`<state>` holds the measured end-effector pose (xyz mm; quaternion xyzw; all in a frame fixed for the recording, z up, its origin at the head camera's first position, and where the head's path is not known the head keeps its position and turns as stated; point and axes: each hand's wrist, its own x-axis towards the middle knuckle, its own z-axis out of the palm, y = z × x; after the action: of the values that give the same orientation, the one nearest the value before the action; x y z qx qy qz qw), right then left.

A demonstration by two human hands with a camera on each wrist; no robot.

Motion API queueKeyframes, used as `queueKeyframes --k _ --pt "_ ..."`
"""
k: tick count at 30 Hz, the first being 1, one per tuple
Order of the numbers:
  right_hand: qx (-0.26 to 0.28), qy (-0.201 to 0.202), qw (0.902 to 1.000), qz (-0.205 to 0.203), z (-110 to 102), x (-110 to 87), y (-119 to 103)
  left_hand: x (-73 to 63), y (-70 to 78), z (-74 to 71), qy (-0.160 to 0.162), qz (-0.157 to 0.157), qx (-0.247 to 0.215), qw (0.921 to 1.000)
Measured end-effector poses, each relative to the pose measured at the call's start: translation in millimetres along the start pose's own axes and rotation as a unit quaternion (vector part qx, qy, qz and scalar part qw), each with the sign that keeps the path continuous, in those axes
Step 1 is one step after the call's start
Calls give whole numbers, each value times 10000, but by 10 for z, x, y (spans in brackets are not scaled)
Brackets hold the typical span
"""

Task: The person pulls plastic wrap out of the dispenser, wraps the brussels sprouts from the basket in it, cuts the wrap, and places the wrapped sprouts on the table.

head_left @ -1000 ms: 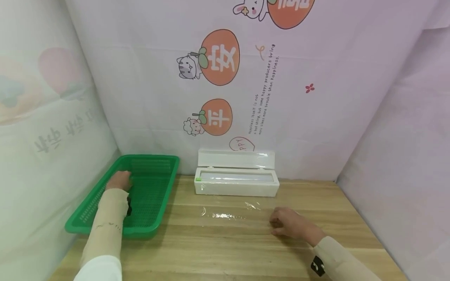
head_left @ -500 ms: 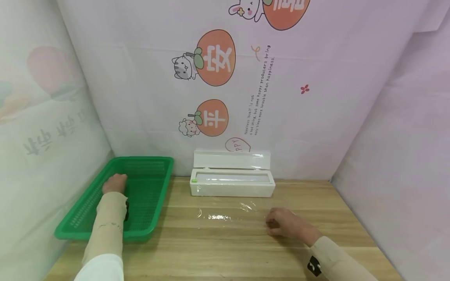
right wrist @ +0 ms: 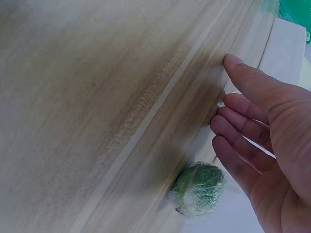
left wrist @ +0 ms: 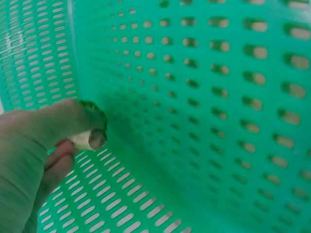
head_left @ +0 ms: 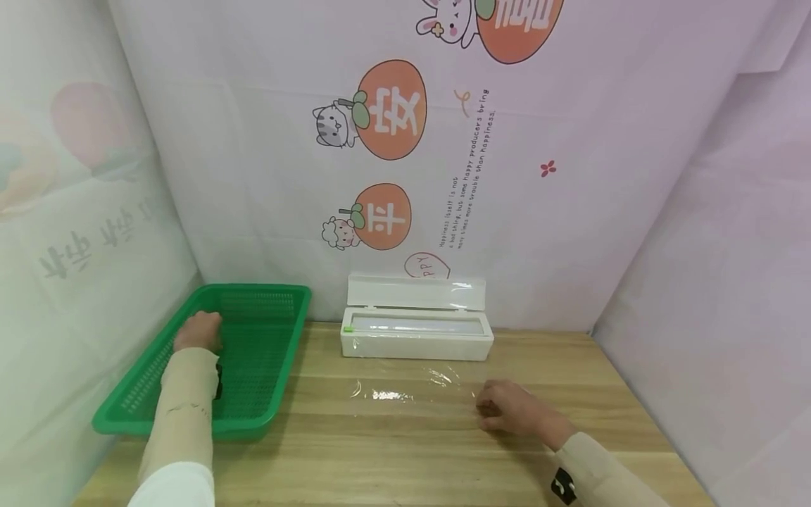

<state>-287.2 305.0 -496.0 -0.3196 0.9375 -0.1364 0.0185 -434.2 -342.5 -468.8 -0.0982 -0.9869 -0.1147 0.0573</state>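
My left hand (head_left: 199,332) reaches down into a green plastic basket (head_left: 294,352). In the left wrist view its thumb and fingers pinch a small green vegetable (left wrist: 97,138) with a pale stem and browned cut end; most of it is hidden. My right hand (head_left: 512,407) is low over the table, fingers loosely bent and holding nothing. A clear sheet of plastic film (head_left: 391,396) runs toward it from a white film dispenser (head_left: 415,346) with a raised lid. Near its fingers in the right wrist view sits a round green vegetable (right wrist: 198,189) wrapped in film.
The wooden table (head_left: 380,465) is enclosed by a printed back cloth (head_left: 266,176) and white cloth sides. The basket stands at the left, close to the side cloth. The dispenser stands against the back cloth and carries a small green slider (head_left: 348,329).
The head view has shifted, so the scene sits further left. Within the basket my left hand has edged slightly left. My right hand keeps its place beside the film.
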Motion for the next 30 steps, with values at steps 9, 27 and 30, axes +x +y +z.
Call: queueKeyframes --k 9,27,30 --pt "-116 33 9999 -118 -28 -5 34 80 124 -180 123 1029 -287 9942" --pt "-184 -9 9997 -145 -3 17 8 82 865 -596 10 2359 -495 9705" --pt "-149 -16 9998 -136 -3 22 -3 75 1029 -672 51 2678 -490 9622"
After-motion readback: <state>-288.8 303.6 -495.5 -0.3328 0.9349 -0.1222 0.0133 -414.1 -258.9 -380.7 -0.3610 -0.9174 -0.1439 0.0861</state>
